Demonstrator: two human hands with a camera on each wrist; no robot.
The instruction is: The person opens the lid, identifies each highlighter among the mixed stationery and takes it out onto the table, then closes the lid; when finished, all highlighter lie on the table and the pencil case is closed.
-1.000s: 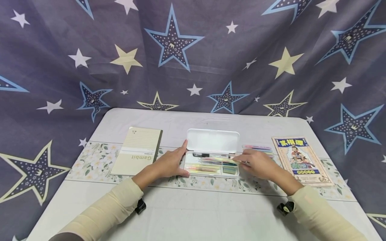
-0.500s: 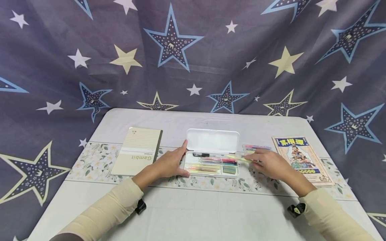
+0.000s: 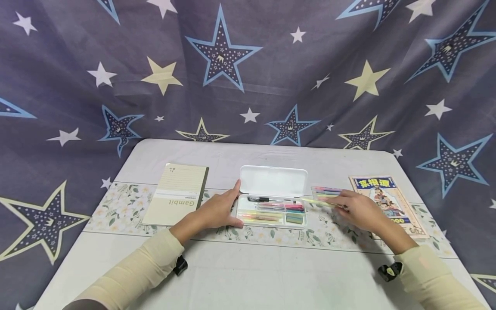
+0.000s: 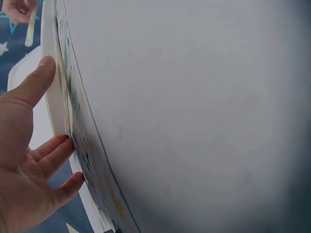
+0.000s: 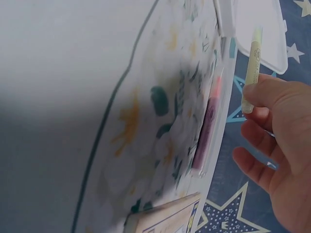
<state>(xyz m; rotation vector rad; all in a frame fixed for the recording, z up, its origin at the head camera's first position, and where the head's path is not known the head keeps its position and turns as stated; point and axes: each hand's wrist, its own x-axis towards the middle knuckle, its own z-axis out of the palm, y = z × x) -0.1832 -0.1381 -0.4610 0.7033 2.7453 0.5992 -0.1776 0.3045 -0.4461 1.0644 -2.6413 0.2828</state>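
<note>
A white pencil case (image 3: pixel 274 181) lies with its lid raised mid-table, holding a black-capped pen (image 3: pixel 263 199), red and teal pens, yellow pens (image 3: pixel 259 216) and a small green block (image 3: pixel 294 219). My left hand (image 3: pixel 221 209) touches the case's left end, thumb and fingers spread and fairly straight; the left wrist view shows them along its white side (image 4: pixel 56 111). Right of the case, my right hand (image 3: pixel 358 210) pinches a pale yellow highlighter (image 5: pixel 252 68) between thumb and index finger, above the table. Below it a clear pack of coloured pens (image 3: pixel 327 189) is partly covered by the hand.
A beige notebook (image 3: pixel 176 193) lies left of the case. A booklet with a colourful cover (image 3: pixel 407 224) is at the right, partly behind my right hand. A floral strip (image 3: pixel 263 237) crosses the white table (image 3: pixel 248 275). A starry cloth (image 3: pixel 248 86) hangs behind.
My right hand has moved right, away from the pencil case, carrying the highlighter toward the pack of pens. The red pen in the case is now uncovered. My left hand stays put.
</note>
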